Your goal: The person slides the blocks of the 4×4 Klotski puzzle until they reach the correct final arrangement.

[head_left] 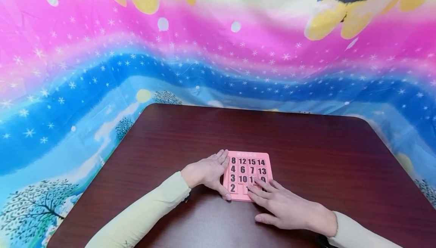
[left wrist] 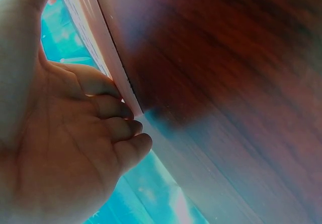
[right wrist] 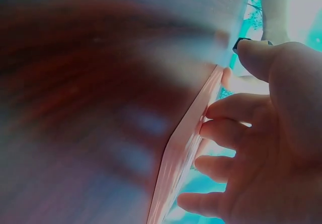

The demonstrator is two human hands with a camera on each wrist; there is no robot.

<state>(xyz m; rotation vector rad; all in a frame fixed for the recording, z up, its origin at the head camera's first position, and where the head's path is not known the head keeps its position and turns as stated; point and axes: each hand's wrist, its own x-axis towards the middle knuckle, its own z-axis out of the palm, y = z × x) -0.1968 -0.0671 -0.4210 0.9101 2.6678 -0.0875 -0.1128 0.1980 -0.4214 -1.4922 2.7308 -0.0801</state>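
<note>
Pale sleeves (head_left: 143,212) lie on the near side of the number board (head_left: 247,154), which is flat on the desk (head_left: 190,130). I see the left hand (head_left: 208,170) with its grip spread along the board's left edge. Right hand (head_left: 287,207), fingers parted and clamped on nothing, covers the board's near-right tiles (head_left: 250,179), its fingertips nearest the board's near-row gap (head_left: 240,189), just leftward.

The left arm (head_left: 139,214) reaches forward and inward from the lower left, sleeved to the wrist (head_left: 189,176). The left hand (head_left: 208,170) has its fingers extended forward, close together, with the thumb spread well apart and pointing inward. The right arm (head_left: 361,233) comes in from the lower right. The right hand (head_left: 291,208) faces palm down, its fingers fairly straight and slightly parted, its thumb stretched out apart from them.
</note>
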